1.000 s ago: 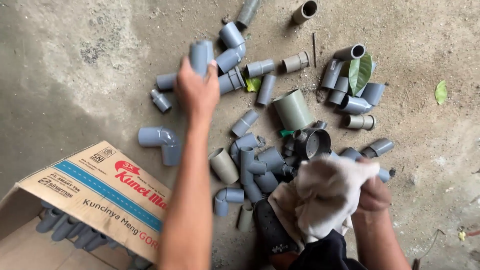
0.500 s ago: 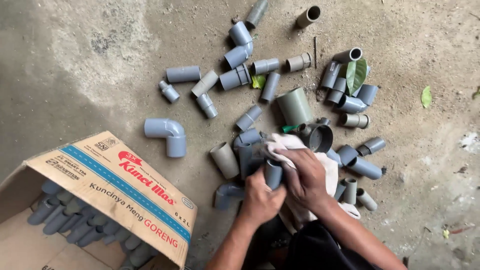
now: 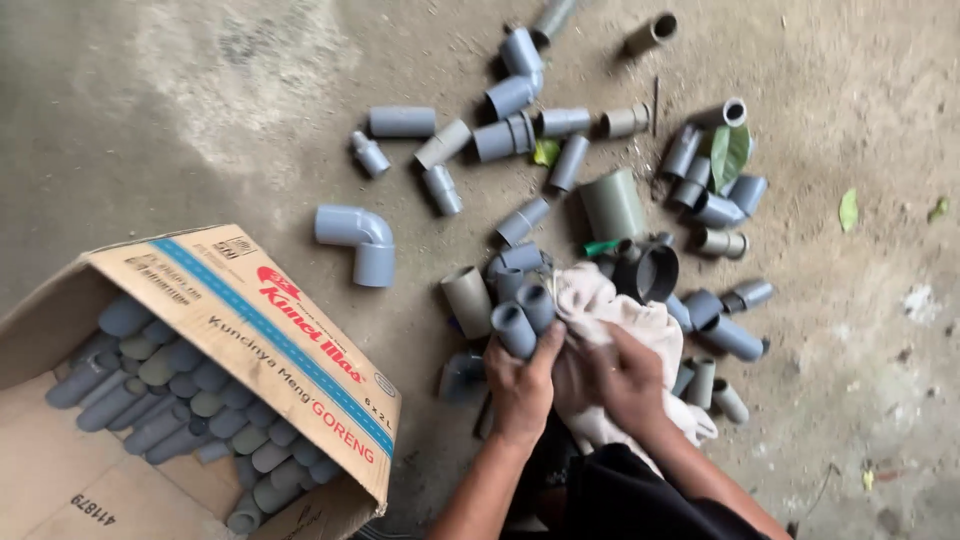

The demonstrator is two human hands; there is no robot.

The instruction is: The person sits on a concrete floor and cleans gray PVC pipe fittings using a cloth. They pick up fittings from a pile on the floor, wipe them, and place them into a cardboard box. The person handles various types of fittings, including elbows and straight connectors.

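A: Obs. 1, hands. The left hand [image 3: 520,385] is clenched around a grey pipe fitting [image 3: 515,328]; the open end of the fitting sticks up above the fingers. A second fitting [image 3: 537,305] stands just beside it, touching, but I cannot tell whether the hand holds that one too.

B: And the right?

A: The right hand [image 3: 625,375] is pressed into a pale cloth [image 3: 610,315], fingers curled and grasping its folds. The cloth meets the held fitting at the left hand. Its lower part runs under the wrist and is half hidden.

B: Where does this sit?

A: Low over a bare concrete floor [image 3: 200,120], at the near edge of a scattered pile of grey fittings [image 3: 520,130]. Both forearms are cut off by the bottom of the view, and something dark lies between them; I cannot make it out.

B: Other items?

A: A cardboard box [image 3: 250,320] lies on its side at lower left, flap open, stacked with grey fittings seen end-on; its left and bottom are cropped. A grey elbow bend [image 3: 358,240] lies alone between box and pile. A wider olive-grey sleeve [image 3: 612,205] and a dark ring [image 3: 650,272] sit behind the cloth, the ring partly covered by it. A green leaf [image 3: 728,155] rests on fittings at right. The pieces under the cloth cannot be counted.
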